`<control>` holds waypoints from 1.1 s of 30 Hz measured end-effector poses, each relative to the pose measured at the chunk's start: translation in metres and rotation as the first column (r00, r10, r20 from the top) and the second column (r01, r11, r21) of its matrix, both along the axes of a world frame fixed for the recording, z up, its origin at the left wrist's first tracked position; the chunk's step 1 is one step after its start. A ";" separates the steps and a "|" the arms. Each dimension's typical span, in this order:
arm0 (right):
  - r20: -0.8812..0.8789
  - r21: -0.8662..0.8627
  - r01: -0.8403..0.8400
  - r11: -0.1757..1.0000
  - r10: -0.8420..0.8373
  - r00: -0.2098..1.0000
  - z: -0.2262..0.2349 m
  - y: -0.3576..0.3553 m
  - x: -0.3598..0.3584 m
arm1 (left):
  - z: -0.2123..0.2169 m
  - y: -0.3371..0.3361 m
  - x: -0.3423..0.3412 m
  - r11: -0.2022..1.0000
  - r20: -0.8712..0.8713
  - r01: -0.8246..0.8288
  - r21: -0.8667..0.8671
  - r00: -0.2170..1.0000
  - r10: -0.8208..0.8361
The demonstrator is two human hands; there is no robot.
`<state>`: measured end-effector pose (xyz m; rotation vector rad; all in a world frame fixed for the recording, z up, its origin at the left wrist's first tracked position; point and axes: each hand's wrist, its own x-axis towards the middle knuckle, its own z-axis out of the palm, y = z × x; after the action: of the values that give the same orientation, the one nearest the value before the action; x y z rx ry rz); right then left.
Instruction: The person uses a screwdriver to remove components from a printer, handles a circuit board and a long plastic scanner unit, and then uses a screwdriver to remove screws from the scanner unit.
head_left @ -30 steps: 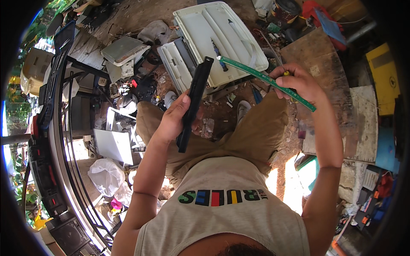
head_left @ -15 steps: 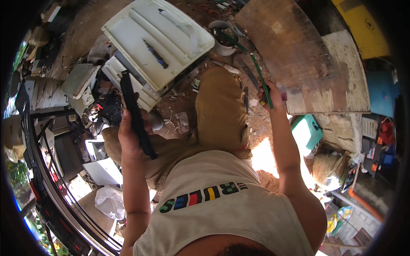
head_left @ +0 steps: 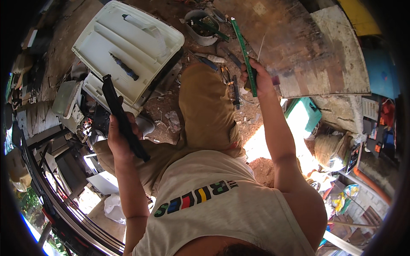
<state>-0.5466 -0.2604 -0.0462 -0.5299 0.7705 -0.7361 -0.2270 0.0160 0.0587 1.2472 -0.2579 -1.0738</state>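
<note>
My left hand (head_left: 119,135) is closed around a long black plastic bar (head_left: 121,117), which slants from the white lid toward my lap. Its exact kind I cannot make out. In my right hand (head_left: 261,79) a narrow green circuit board strip (head_left: 244,55) is gripped, standing nearly upright. Just above those fingers a thin pale rod (head_left: 261,47) shows; whether the hand holds it too I cannot tell. A dark pointed screwdriver-like tool (head_left: 124,68) lies on the white plastic lid (head_left: 102,47), beyond my left hand.
A grey bucket (head_left: 207,41) holding green strips stands ahead. Hand tools (head_left: 236,91) lie on the littered ground by my knee (head_left: 203,94). On the right is a stained wooden board (head_left: 299,55), with a teal plastic item (head_left: 308,113) below it. Metal frame bars (head_left: 55,205) line the left.
My right hand has moved up and left with the green strip, now more upright. The left hand shifts slightly left, still holding the black bar. The view has turned somewhat rightward.
</note>
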 end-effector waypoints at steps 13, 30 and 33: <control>-0.416 -0.043 -0.137 0.990 0.107 0.903 -0.040 -0.007 0.010 | -0.008 0.002 0.009 0.999 -0.009 -0.047 0.011 0.999 0.047; -0.911 -0.255 -0.496 0.830 -0.034 0.411 -0.128 -0.214 0.086 | -0.006 0.001 0.010 0.992 0.000 -0.130 0.001 0.992 0.130; -0.846 -0.346 -0.459 0.818 -0.060 0.530 -0.115 -0.224 0.100 | -0.009 0.010 0.014 0.989 0.004 -0.149 -0.023 0.989 0.149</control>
<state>-0.4464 -0.4844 -0.1616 -1.5610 1.3710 -0.4156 -0.2134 0.0257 0.0499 1.2292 -0.1777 -0.9366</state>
